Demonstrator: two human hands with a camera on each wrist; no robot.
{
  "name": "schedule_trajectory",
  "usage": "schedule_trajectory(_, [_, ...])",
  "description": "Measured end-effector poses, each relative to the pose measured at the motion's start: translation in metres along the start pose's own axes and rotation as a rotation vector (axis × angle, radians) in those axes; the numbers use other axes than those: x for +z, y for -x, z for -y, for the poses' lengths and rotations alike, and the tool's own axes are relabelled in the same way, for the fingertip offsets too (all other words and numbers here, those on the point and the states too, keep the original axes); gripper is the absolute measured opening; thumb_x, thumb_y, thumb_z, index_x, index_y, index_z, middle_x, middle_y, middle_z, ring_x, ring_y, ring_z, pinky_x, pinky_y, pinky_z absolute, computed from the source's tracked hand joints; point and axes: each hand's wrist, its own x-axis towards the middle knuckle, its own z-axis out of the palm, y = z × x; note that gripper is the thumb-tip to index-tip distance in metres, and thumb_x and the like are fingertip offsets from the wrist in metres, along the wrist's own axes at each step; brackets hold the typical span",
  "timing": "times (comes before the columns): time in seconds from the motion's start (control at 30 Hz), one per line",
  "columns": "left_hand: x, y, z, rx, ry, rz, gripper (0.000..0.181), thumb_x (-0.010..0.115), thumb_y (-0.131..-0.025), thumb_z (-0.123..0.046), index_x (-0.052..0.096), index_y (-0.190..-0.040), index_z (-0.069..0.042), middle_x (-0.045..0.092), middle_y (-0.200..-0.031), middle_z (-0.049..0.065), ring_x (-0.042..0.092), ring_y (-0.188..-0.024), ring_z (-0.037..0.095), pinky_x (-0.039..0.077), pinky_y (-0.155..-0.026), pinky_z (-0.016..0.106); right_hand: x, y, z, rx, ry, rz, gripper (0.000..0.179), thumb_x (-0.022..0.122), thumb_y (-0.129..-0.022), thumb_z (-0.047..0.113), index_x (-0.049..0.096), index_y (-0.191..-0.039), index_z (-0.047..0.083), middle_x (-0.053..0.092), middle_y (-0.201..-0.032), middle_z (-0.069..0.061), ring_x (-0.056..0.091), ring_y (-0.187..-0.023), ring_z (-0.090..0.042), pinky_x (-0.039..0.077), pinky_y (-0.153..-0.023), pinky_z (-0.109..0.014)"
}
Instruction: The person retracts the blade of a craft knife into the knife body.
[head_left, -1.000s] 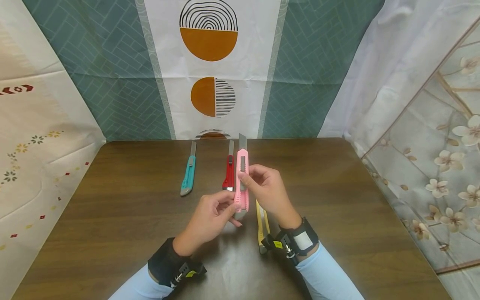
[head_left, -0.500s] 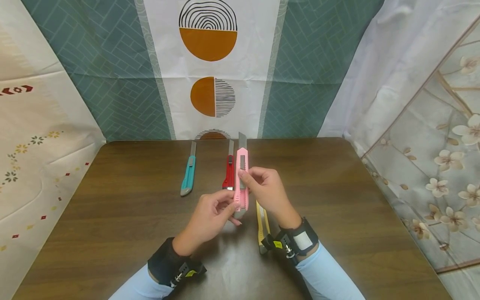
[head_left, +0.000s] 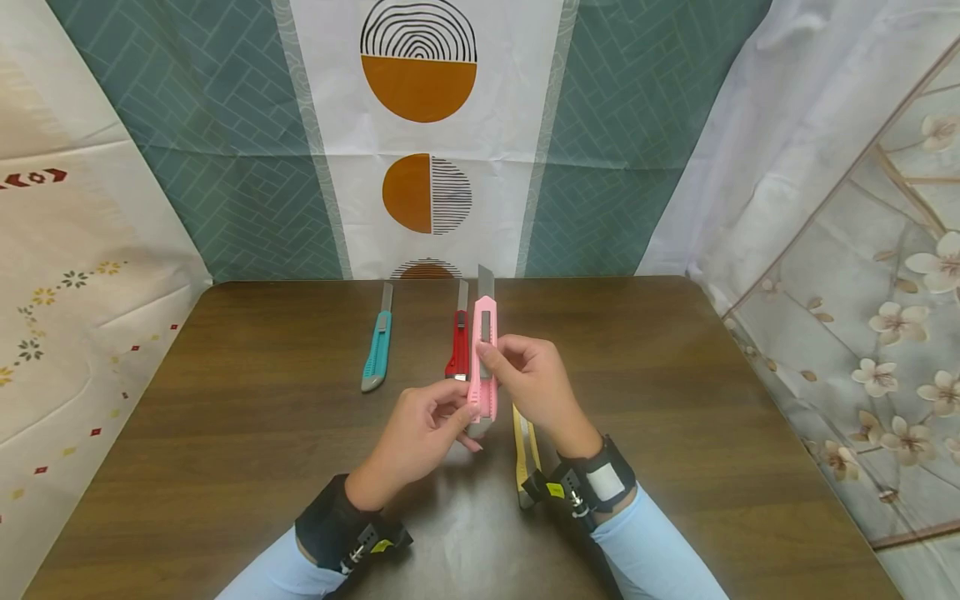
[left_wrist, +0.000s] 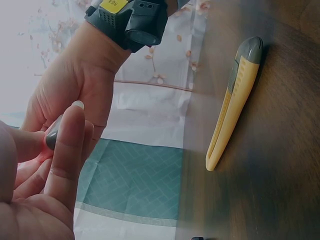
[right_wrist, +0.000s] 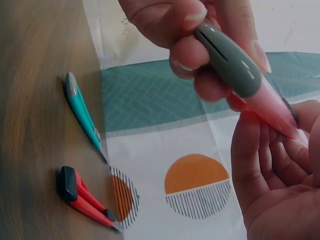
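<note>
Up just a tiny bit goes the pink knife (head_left: pixel 484 329), seen just right of the red knife (head_left: pixel 461 337). The left hand (head_left: pixel 416 429) pinches its bottom and the right hand (head_left: pixel 538 379) pinches its middle, so it seems held steady.

Head view: even, bright light, with pale glare on the near tabletop (head_left: pixel 459 546). Left wrist view: hazy, its upper left washed out. Right wrist view: small highlights on the pink cutter's grey cap (right_wrist: pixel 231 64).

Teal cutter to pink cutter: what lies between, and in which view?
The red cutter, on the table, lies between the teal cutter and the held pink cutter in the head view.
</note>
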Motion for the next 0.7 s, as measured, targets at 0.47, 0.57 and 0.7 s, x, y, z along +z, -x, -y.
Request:
schedule_trajectory(0.47, [-0.0015,-0.0011,-0.0017,0.005,0.000,-0.020,0.030,0.071,-0.096,-0.006,0.068,-0.125,-0.003,0.077,-0.104,0.015,0.076,-0.068,0.013,0.065,-0.072,0.030,0.0002,-0.0005,0.0008,-0.032,-0.039,0.030,0.015,0.072,-0.098,0.025,0.079,-0.100,0.012,0.077,-0.086,-0.003,0.063,-0.070,-0.020,0.054,-0.060,-0.027])
schedule_trajectory(0.57, [-0.0014,-0.0014,-0.0014,0.012,0.000,-0.020,0.030,0.071,-0.096,-0.006,0.068,-0.125,-0.003,0.077,-0.103,0.015,0.076,-0.068,0.013,0.065,-0.071,0.030,0.0007,-0.0003,0.0001,-0.031,-0.053,0.029,0.015,0.072,-0.098,0.024,0.078,-0.099,0.011,0.077,-0.086,-0.004,0.063,-0.071,-0.027,0.053,-0.060,-0.026])
schedule_trajectory(0.7, [-0.0017,-0.0014,-0.0016,0.012,0.001,-0.020,0.030,0.071,-0.095,-0.006,0.068,-0.125,-0.003,0.077,-0.102,0.015,0.076,-0.067,0.013,0.065,-0.070,0.031,0.0006,-0.0007,-0.0008,-0.025,-0.051,0.021,0.015,0.072,-0.098,0.025,0.078,-0.098,0.012,0.076,-0.085,-0.004,0.063,-0.072,-0.036,0.052,-0.059,-0.026])
